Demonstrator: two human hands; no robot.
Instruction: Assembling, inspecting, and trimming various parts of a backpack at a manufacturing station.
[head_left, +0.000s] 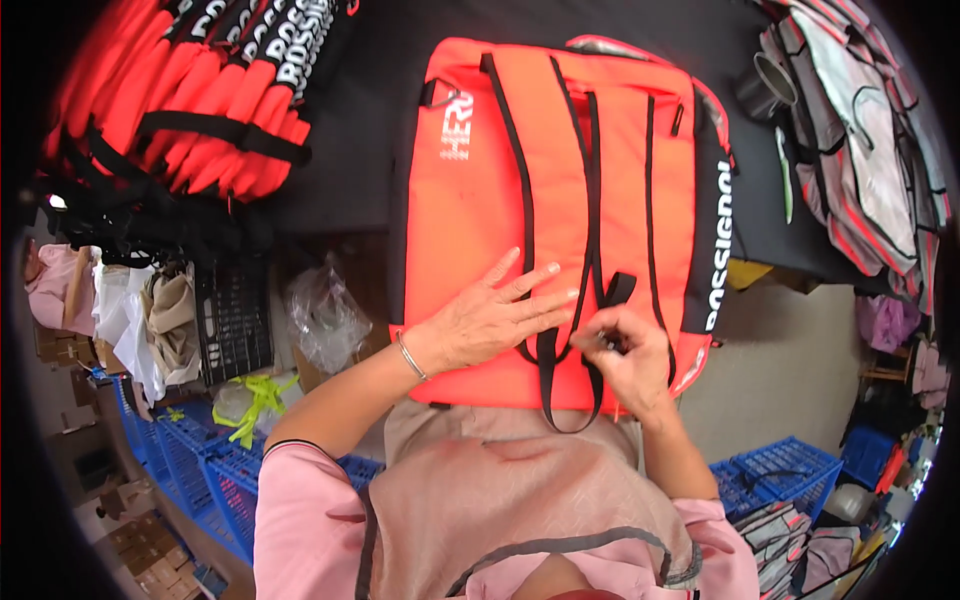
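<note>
Pink sleeves and my beige apron (500,480) sit closest below. My left hand (490,320) lies flat, fingers spread, holding nothing, pressing the bright orange fabric backpack (560,180) on the black surface (350,150). Just right of it, my right hand (625,360) keeps a closed grip, pinching a black webbing strap (548,370). White lettering runs up the black side panel beyond that grip. Stacked orange bags (200,100) lie far upper left.

Bright, even light from above saturates the orange backpack (560,200) without glare, soft shadows fall just under the hands resting on it, and beyond it the fisheye bends edges into a black rim.
</note>
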